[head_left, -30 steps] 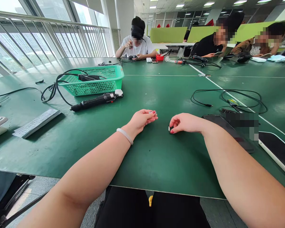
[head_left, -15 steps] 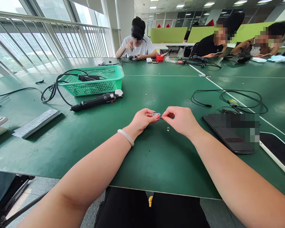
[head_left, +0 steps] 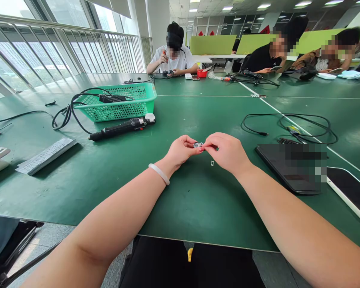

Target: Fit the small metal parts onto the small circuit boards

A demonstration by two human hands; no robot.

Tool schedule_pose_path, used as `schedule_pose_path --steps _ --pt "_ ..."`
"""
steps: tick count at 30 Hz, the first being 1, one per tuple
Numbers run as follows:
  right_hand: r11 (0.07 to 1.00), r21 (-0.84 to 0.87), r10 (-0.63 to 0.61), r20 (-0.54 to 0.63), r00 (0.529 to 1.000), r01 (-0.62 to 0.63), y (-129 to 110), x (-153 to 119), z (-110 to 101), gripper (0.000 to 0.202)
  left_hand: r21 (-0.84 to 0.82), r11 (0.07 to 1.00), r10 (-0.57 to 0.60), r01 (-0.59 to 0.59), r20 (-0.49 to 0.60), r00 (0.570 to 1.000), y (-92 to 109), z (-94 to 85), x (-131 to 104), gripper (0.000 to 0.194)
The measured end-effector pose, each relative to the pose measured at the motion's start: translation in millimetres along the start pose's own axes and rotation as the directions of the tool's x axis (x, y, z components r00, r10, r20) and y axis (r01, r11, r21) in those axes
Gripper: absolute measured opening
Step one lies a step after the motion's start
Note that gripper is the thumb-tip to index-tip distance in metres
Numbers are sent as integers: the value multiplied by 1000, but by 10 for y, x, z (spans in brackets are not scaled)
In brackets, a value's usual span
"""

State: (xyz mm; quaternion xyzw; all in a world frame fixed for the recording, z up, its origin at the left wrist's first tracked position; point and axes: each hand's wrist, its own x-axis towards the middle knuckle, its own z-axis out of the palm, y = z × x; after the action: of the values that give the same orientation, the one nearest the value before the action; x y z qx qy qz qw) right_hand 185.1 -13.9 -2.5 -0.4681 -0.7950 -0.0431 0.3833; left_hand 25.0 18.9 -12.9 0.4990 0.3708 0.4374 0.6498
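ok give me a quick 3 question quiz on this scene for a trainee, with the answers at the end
1. True or false: the left hand and right hand meet close together at a small part.
2. Which lies beside the plastic basket, on the side nearer the wearer? a) red tray b) electric screwdriver c) folded towel
3. Fill in: the tiny rectangular piece rests on the ____-coloured tabletop.

Key: 1 true; 2 b; 3 green
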Motion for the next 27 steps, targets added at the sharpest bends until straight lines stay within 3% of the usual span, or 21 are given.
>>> schedule_pose_path --steps 4,12,21,23,25,27 --pt "1000 0 -19 -3 1000 19 23 4 13 15 -35 999 6 -4 55 998 -5 1 4 42" --pt "998 6 62 66 996 -63 18 16 -24 11 -49 999 -14 18 79 997 -49 -31 35 40" --pt "998 -56 -35 67 997 39 12 32 -29 15 -131 986 -97 106 75 992 -69 -45 58 30" --pt "998 -49 40 68 997 -37 17 39 -65 12 -126 985 -109 114 49 993 -57 -39 55 26" --pt "981 -56 193 122 974 -187 52 37 -115 13 -112 985 -130 131 18 991 -39 -29 46 24" --pt "934 -102 357 307 882 -343 110 24 -154 14 -89 984 -158 156 -16 987 -22 -19 35 23"
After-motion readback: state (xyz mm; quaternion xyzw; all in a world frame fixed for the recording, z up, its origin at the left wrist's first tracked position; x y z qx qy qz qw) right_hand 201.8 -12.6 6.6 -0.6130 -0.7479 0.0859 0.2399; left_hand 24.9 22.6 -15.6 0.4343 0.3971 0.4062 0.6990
